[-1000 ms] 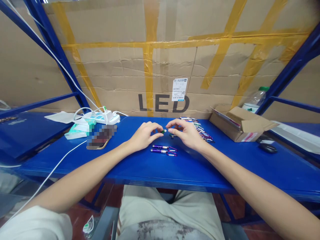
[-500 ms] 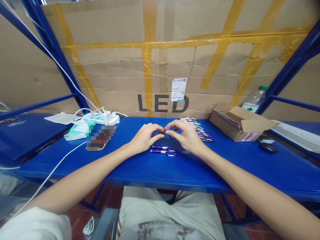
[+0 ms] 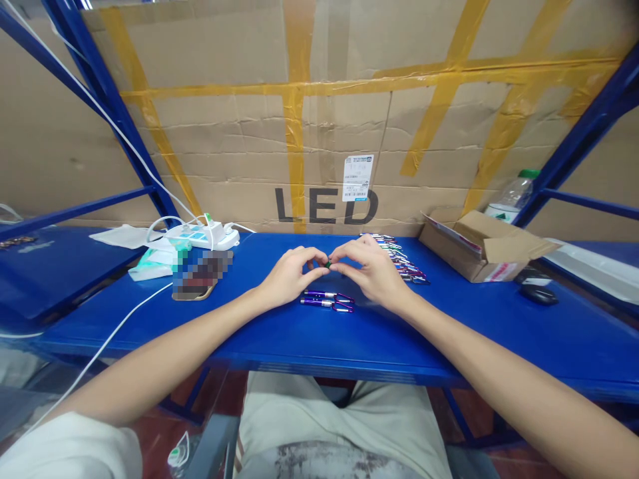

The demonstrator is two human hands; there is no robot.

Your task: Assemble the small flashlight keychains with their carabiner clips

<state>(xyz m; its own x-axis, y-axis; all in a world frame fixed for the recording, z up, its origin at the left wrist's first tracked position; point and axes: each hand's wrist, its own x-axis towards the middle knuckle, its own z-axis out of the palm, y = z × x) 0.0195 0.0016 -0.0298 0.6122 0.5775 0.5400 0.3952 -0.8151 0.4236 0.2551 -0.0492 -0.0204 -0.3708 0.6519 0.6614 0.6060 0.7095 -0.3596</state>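
My left hand (image 3: pixel 289 277) and my right hand (image 3: pixel 373 271) meet fingertip to fingertip above the blue table. Between them, thumbs and forefingers pinch a small dark green piece (image 3: pixel 328 264), mostly covered by the fingers, so its kind cannot be made out. Just below the hands, two purple pen-shaped keychain lights (image 3: pixel 317 303) with carabiner clips lie side by side on the tabletop. Behind my right hand, a row of several more keychain lights (image 3: pixel 399 261) in mixed colours is partly hidden by that hand.
An open cardboard box (image 3: pixel 479 249) stands at the right, with a black mouse (image 3: pixel 538 295) and a clear bottle (image 3: pixel 516 193) near it. Leftward are a phone (image 3: pixel 202 276), a tissue pack (image 3: pixel 152 261) and a white power strip (image 3: pixel 194 235) with cables. A large carton (image 3: pixel 239 153) walls the back.
My right fingers have shifted slightly around the green piece, while both hands stay in nearly the same place. The lights on the table have not moved.
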